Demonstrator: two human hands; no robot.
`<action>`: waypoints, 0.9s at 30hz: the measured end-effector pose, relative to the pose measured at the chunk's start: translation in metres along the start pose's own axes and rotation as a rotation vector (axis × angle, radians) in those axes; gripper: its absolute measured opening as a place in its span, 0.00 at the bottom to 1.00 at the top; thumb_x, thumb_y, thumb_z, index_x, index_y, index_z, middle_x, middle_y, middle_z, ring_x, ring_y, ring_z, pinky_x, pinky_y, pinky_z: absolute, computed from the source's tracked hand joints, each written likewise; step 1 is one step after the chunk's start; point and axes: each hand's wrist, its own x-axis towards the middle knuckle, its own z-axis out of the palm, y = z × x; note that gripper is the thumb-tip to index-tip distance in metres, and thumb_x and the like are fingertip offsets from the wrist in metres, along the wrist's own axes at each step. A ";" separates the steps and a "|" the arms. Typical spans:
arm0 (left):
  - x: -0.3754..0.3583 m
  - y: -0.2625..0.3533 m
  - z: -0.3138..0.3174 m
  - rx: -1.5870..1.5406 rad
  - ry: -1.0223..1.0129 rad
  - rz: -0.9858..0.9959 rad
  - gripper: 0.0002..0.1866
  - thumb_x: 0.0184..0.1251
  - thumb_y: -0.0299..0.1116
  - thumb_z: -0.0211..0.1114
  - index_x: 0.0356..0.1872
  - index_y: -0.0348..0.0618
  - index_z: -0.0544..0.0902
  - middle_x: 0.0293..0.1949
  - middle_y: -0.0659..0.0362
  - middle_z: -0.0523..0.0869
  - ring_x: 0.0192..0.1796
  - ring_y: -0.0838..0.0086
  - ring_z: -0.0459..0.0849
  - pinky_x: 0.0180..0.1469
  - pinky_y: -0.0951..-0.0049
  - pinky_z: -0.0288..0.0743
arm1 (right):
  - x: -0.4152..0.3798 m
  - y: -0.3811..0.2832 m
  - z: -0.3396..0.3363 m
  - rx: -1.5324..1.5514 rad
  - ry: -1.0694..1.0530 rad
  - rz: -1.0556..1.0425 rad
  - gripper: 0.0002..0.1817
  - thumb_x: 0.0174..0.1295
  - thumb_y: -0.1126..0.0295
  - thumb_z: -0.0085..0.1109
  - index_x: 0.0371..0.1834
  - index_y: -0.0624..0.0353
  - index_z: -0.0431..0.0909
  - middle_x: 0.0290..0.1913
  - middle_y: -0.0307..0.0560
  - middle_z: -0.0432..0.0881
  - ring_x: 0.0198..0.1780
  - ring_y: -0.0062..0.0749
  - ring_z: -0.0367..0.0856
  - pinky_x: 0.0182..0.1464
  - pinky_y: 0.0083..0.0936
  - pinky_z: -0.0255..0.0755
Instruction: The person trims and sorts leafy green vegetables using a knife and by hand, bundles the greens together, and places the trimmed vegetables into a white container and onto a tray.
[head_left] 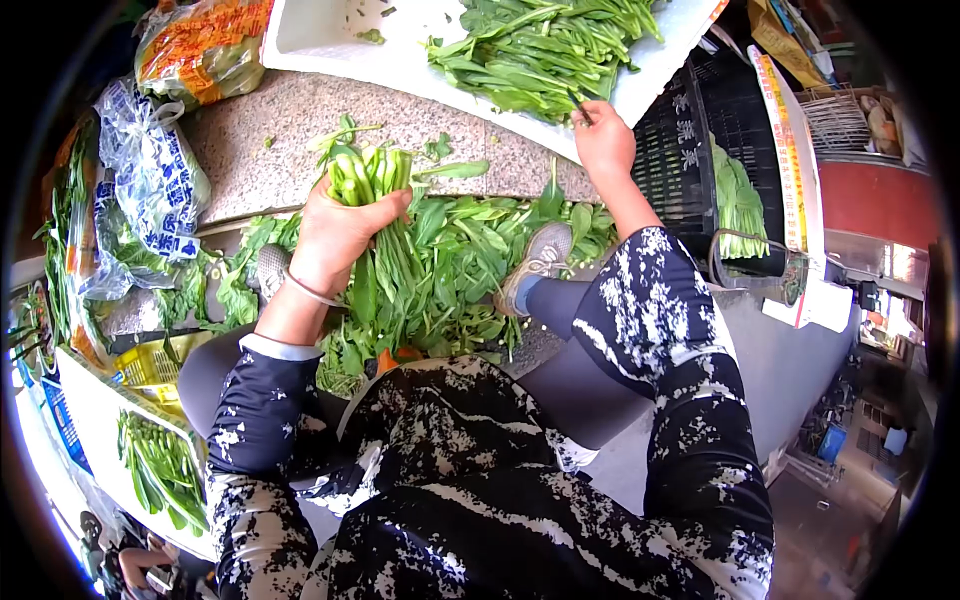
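My left hand [345, 225] is closed around a bunch of leafy greens [375, 180], its pale stem ends pointing up and its leaves hanging down below the fist. Off to the right, my right hand [606, 148] is at the near rim of a white foam box [390, 75], fingers pinched together. A thin dark piece shows at its fingertips, too small to name. Beside those fingers a pile of leafy greens [545, 55] lies in the box. Loose leaves [470, 250] cover the ground between my feet, under the bunch.
A stone slab [260, 140] with leaf scraps supports the foam box. Plastic bags [150, 180] of vegetables stand at left. At right, a black crate [675, 150] is beside more greens [735, 195]. Another white box [90, 420] with greens sits lower left.
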 end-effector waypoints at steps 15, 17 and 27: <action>0.001 0.005 -0.006 0.026 -0.028 -0.033 0.17 0.48 0.19 0.68 0.42 0.38 0.78 0.37 0.63 0.82 0.34 0.81 0.78 0.40 0.80 0.73 | 0.048 -0.010 0.022 -0.506 -0.137 -0.065 0.12 0.55 0.72 0.44 0.40 0.51 0.76 0.40 0.50 0.81 0.41 0.44 0.81 0.40 0.37 0.74; 0.001 0.005 -0.009 0.027 -0.021 -0.039 0.17 0.48 0.19 0.67 0.42 0.38 0.78 0.36 0.63 0.82 0.34 0.81 0.78 0.40 0.80 0.73 | 0.048 -0.008 0.023 -0.498 -0.120 -0.112 0.10 0.53 0.68 0.51 0.39 0.51 0.76 0.40 0.48 0.81 0.40 0.43 0.81 0.40 0.37 0.74; -0.004 0.010 -0.009 0.065 0.006 0.002 0.14 0.47 0.21 0.68 0.38 0.38 0.80 0.31 0.64 0.82 0.32 0.81 0.78 0.38 0.80 0.73 | 0.054 -0.010 0.004 -0.364 -0.168 -0.063 0.15 0.46 0.60 0.63 0.38 0.49 0.77 0.36 0.45 0.82 0.39 0.38 0.81 0.40 0.33 0.73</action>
